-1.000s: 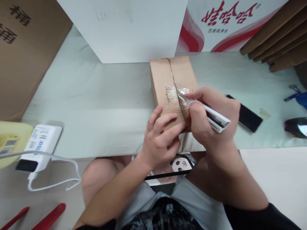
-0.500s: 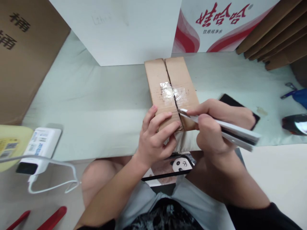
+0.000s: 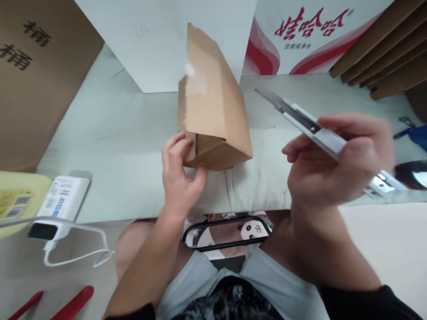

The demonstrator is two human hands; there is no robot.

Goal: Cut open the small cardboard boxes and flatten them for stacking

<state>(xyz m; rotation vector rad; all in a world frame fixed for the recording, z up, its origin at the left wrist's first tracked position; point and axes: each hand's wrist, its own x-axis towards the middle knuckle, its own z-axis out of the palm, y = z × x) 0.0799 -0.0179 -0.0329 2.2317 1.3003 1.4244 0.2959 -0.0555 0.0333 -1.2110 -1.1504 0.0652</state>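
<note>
Left hand [image 3: 178, 175] grips the near left corner of a small cardboard box [image 3: 213, 115], fingers wrapped around the bottom edge, thumb on the near face. Box is tipped up on the pale surface [image 3: 110, 146], far end raised, a patch of clear tape showing on its upper part, motion-blurred there. Box sits mid-surface, just in front of a big white carton [image 3: 167, 40].

Right hand [image 3: 336, 164] is off to the right of the box, well apart from it, raised over the surface. Fingers closed around a white utility knife [image 3: 320, 133]; blade out, pointing up-left toward the box, not touching it.

Around them: red-and-white printed carton [image 3: 310, 35] at the back right, stacked brown cardboard sheets [image 3: 383, 53] far right, large brown carton [image 3: 36, 75] far left. White power bank [image 3: 62, 206] with a white cable [image 3: 80, 255] at the left edge, beside something yellow [image 3: 15, 200]. Red handles [image 3: 66, 304] bottom left. Blue item [image 3: 415, 133] and a dark shiny object [image 3: 412, 175] at the right edge, partly hidden by the hand. Panda-print bag [image 3: 233, 231] on the person's lap.
</note>
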